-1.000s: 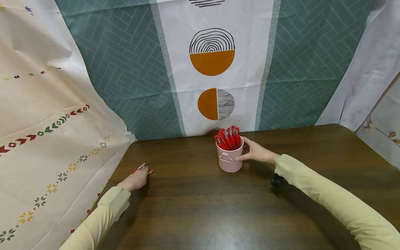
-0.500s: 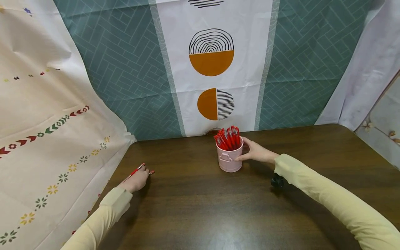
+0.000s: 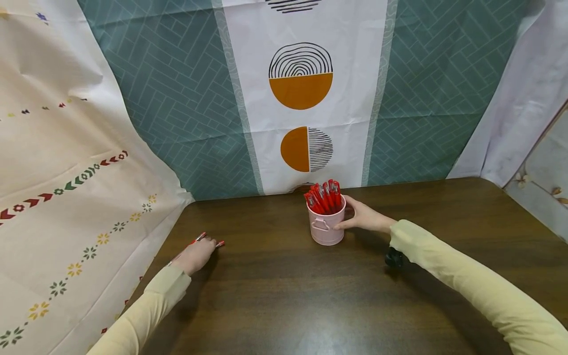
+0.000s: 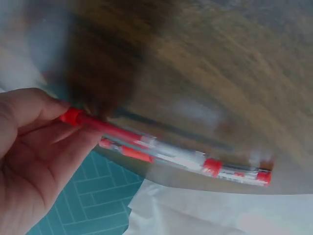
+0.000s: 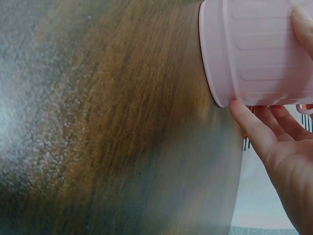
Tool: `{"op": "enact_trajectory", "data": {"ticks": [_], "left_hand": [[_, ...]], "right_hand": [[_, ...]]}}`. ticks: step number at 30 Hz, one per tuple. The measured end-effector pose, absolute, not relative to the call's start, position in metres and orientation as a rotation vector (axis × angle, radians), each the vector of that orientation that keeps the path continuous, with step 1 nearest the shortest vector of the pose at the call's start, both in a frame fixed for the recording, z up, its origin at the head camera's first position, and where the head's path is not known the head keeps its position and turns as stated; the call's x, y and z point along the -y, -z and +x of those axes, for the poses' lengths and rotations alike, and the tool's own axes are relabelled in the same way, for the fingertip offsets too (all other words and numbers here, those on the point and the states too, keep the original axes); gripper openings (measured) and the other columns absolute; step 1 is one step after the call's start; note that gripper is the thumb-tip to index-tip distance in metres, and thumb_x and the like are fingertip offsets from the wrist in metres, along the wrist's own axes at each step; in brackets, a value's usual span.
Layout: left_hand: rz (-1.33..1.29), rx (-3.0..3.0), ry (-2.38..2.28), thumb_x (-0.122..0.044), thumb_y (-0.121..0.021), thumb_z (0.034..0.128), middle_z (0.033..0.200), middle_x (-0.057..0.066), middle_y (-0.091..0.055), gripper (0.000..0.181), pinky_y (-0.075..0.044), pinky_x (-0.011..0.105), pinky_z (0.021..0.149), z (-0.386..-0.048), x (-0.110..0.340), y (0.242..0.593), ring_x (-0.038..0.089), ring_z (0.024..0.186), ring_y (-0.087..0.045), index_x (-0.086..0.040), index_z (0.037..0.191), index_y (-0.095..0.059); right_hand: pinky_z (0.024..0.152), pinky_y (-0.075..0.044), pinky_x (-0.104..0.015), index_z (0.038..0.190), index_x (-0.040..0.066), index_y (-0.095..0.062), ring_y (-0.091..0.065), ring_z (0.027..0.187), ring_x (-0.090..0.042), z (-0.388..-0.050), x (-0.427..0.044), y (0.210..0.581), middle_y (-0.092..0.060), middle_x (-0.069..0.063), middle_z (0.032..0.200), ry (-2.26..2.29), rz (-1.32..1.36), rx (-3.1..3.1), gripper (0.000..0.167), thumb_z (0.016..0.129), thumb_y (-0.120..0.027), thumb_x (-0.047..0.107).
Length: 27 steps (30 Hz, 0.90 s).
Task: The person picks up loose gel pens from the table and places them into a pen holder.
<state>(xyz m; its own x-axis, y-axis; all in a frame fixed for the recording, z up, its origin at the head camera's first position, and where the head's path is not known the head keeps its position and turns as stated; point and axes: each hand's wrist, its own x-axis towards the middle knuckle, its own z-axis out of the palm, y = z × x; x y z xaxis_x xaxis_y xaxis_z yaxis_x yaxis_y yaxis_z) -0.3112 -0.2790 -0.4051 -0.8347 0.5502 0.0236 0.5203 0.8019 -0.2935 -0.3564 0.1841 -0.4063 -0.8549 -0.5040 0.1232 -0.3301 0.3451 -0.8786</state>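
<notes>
My left hand (image 3: pixel 195 256) is at the left of the table, its thumb and fingers pinching the end of a slim red-and-clear pen (image 4: pixel 176 156); the pen's tip shows just past the fingers in the head view. A second red pen (image 3: pixel 200 236) lies beside the hand, partly hidden by it; in the left wrist view it runs behind the first. Farther right, a small pink bucket (image 3: pixel 326 233) stands upright, packed with several red pens (image 3: pixel 326 197). My right hand (image 3: pixel 366 217) grips the bucket's right side, thumb at the front and fingers around the back.
The brown wooden table (image 3: pixel 284 296) runs back to a hanging green and white cloth (image 3: pixel 213 123). A cream patterned cloth (image 3: pixel 88 197) drapes along its left edge. A small black object (image 3: pixel 393 258) shows under the right cuff.
My left hand has shifted slightly right, and the pen tip past its fingers has moved right with it. The other pen, the bucket and my right hand stay where they were.
</notes>
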Motion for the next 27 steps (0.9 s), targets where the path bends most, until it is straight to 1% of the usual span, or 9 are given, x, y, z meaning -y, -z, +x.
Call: {"op": "enact_trajectory", "data": {"ticks": [4, 5, 8, 13, 18, 20, 23, 27], "left_hand": [[-0.727, 2.901, -0.265, 0.011, -0.059, 0.0778, 0.065, 0.012, -0.054, 0.011, -0.048, 0.040, 0.048, -0.316, 0.277, 0.404, 0.029, 0.060, -0.057, 0.000, 0.076, -0.056], [-0.698, 2.900, -0.231, 0.010, -0.059, 0.0777, 0.064, 0.012, -0.053, 0.011, -0.046, 0.041, 0.045, -0.317, 0.276, 0.403, 0.029, 0.057, -0.056, -0.001, 0.075, -0.055], [-0.667, 2.891, -0.163, 0.008, -0.060, 0.0761, 0.061, 0.010, -0.052, 0.012, -0.044, 0.039, 0.040, -0.320, 0.275, 0.398, 0.027, 0.051, -0.054, -0.002, 0.073, -0.054], [-0.673, 2.855, -0.035, 0.009, -0.063, 0.0729, 0.059, 0.007, -0.051, 0.016, -0.042, 0.037, 0.039, -0.320, 0.271, 0.392, 0.024, 0.049, -0.052, -0.004, 0.070, -0.053], [-0.708, 2.760, 0.115, 0.009, -0.065, 0.0719, 0.055, 0.002, -0.046, 0.021, -0.038, 0.033, 0.039, -0.324, 0.267, 0.391, 0.019, 0.045, -0.044, -0.005, 0.067, -0.050], [-0.714, 2.716, 0.139, 0.010, -0.065, 0.0723, 0.055, 0.003, -0.045, 0.022, -0.037, 0.033, 0.039, -0.326, 0.264, 0.389, 0.019, 0.044, -0.044, -0.004, 0.069, -0.048], [-0.705, 2.677, 0.170, 0.012, -0.062, 0.0713, 0.055, 0.005, -0.046, 0.022, -0.037, 0.034, 0.038, -0.328, 0.258, 0.385, 0.020, 0.044, -0.044, -0.003, 0.074, -0.047], [-0.675, 2.684, 0.270, 0.013, -0.059, 0.0712, 0.056, 0.005, -0.046, 0.020, -0.036, 0.033, 0.038, -0.329, 0.247, 0.378, 0.020, 0.044, -0.041, -0.002, 0.078, -0.048]], "right_hand": [[0.086, -0.042, -0.040, 0.137, 0.006, -0.028, -0.044, 0.110, -0.030, -0.356, -0.184, 0.408, -0.044, -0.014, 0.126, 1.521, -0.763, -2.436, 0.080, 0.074, -0.075, 0.023], [0.085, -0.042, -0.040, 0.136, 0.006, -0.028, -0.044, 0.110, -0.030, -0.356, -0.184, 0.407, -0.044, -0.014, 0.126, 1.521, -0.765, -2.438, 0.080, 0.074, -0.075, 0.023], [0.085, -0.042, -0.041, 0.137, 0.007, -0.028, -0.044, 0.110, -0.030, -0.355, -0.183, 0.406, -0.044, -0.013, 0.126, 1.527, -0.768, -2.437, 0.080, 0.074, -0.075, 0.023], [0.086, -0.042, -0.041, 0.137, 0.007, -0.027, -0.043, 0.111, -0.030, -0.355, -0.183, 0.405, -0.043, -0.013, 0.127, 1.529, -0.764, -2.434, 0.080, 0.074, -0.075, 0.022], [0.087, -0.041, -0.041, 0.138, 0.007, -0.026, -0.042, 0.113, -0.030, -0.355, -0.184, 0.406, -0.042, -0.014, 0.128, 1.528, -0.743, -2.425, 0.081, 0.074, -0.075, 0.020], [0.087, -0.040, -0.043, 0.138, 0.006, -0.025, -0.041, 0.113, -0.032, -0.354, -0.184, 0.404, -0.041, -0.015, 0.129, 1.535, -0.736, -2.417, 0.082, 0.074, -0.075, 0.018], [0.087, -0.041, -0.044, 0.137, 0.001, -0.025, -0.041, 0.112, -0.034, -0.347, -0.181, 0.393, -0.041, -0.019, 0.128, 1.541, -0.748, -2.403, 0.081, 0.075, -0.074, 0.014], [0.086, -0.041, -0.044, 0.136, -0.002, -0.025, -0.042, 0.111, -0.034, -0.336, -0.178, 0.379, -0.042, -0.021, 0.127, 1.529, -0.758, -2.400, 0.078, 0.076, -0.073, 0.013]]}}
